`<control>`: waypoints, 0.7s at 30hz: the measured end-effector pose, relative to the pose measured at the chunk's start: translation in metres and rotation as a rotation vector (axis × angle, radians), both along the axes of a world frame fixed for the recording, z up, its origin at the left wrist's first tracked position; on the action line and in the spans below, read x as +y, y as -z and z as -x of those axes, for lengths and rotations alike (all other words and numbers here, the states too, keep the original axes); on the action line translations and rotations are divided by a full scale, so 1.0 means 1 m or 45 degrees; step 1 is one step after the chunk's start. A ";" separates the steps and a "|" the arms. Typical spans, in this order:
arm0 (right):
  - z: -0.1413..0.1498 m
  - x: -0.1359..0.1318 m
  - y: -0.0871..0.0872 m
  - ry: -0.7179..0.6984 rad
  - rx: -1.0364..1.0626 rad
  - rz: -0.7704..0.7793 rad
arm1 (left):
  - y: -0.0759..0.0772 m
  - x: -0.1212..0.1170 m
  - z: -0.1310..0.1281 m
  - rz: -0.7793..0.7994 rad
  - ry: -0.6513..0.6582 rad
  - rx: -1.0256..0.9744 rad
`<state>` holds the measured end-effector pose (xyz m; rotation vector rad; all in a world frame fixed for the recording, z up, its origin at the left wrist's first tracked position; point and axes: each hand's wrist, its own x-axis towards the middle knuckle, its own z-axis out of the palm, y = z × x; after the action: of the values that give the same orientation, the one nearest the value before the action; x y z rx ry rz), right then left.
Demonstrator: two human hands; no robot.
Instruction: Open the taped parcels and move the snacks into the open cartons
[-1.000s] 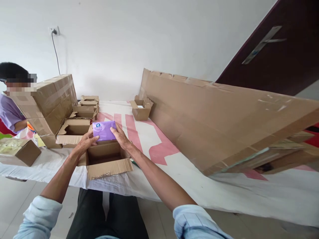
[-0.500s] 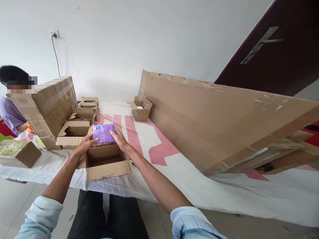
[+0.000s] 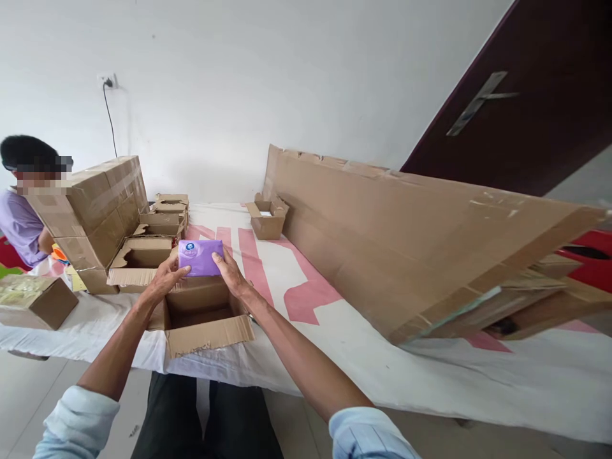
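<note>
We see a pale, plain wall rising behind the far edge of the surface, which is draped in white cloth with pink shapes. Above that edge's left part, a socket takes a plug with a dark cord hanging down. Toward the far right corner we have a dark reddish-brown door with a metal handle. Pale floor tiles show below the near edge; our light is soft.

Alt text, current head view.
The left hand and right hand hold a purple packet near the far edge of an open cardboard box on a cloth-covered table. Stacked cardboard boxes stand left, a large cardboard panel right; another person is far left.
</note>
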<state>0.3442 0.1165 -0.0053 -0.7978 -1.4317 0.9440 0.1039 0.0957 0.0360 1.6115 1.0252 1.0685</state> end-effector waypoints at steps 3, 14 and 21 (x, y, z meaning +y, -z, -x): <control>0.000 -0.002 -0.009 -0.009 0.007 -0.023 | -0.003 0.001 0.000 -0.061 0.009 -0.024; 0.002 -0.005 -0.023 -0.023 0.051 -0.079 | -0.023 -0.009 0.002 -0.126 0.034 -0.033; 0.004 -0.003 -0.019 0.001 0.023 -0.072 | -0.017 -0.006 0.002 -0.107 0.017 -0.013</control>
<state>0.3402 0.1132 0.0132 -0.7466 -1.4360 0.9042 0.1022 0.0900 0.0533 1.6757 0.9729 1.1233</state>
